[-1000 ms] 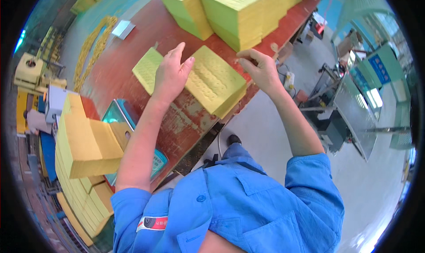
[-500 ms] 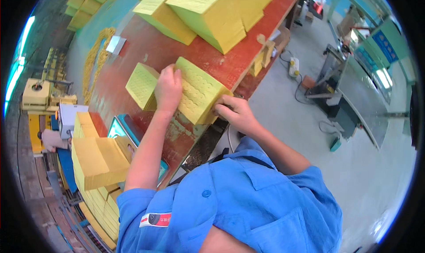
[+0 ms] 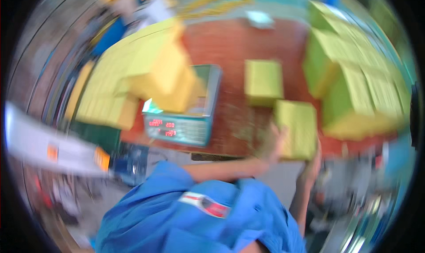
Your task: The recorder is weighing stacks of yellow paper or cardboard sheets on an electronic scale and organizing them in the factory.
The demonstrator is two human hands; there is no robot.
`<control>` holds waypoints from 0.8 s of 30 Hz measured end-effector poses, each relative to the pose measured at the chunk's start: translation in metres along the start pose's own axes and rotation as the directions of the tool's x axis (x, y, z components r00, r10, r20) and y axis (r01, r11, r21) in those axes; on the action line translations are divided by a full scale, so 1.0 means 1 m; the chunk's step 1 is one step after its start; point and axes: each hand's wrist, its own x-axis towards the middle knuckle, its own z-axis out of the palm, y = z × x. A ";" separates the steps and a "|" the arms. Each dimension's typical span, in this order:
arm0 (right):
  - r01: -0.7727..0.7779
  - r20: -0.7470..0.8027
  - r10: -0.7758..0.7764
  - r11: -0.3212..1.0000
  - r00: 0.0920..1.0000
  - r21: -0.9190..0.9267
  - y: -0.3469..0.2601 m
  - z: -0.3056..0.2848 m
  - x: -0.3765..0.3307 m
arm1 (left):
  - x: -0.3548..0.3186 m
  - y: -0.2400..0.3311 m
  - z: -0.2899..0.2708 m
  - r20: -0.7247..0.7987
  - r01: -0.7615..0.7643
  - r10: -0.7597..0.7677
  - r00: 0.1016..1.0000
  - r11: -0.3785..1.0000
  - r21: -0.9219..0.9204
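Between my hands is a yellow-green block of stacked paper with a textured top, at the near edge of the red table. My left hand presses on its left side, and my right hand is wrapped round its right near corner. Motion smears the fingers, but both hands grip the block. A smaller yellow block stands just beyond, close to its far left corner. Whether the held block rests on the table or is lifted, I cannot tell.
Left of centre is a teal digital scale with a lit red display, yellow paper piled on and beside it. Tall yellow stacks line the table's right side. A small pale box and yellow cord lie at the far edge.
My view has swung to the left, so the scale now shows fully and the stacks appear at right. My hands still hold the same block, now seen lower and farther right.
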 end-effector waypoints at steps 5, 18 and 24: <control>0.012 -0.085 -0.029 0.980 0.996 -0.197 -0.019 0.011 -0.020 | 0.002 -0.007 0.022 -0.164 -0.250 0.199 0.966 0.877 -0.410; 0.056 -0.072 -0.063 0.994 0.995 -0.097 0.001 0.007 0.003 | 0.010 -0.022 0.034 -0.236 -0.128 0.148 0.960 0.987 0.096; 0.099 -0.098 -0.125 0.966 0.987 -0.239 -0.015 0.024 -0.007 | 0.001 -0.010 -0.021 -0.019 -0.224 0.230 0.973 0.962 0.158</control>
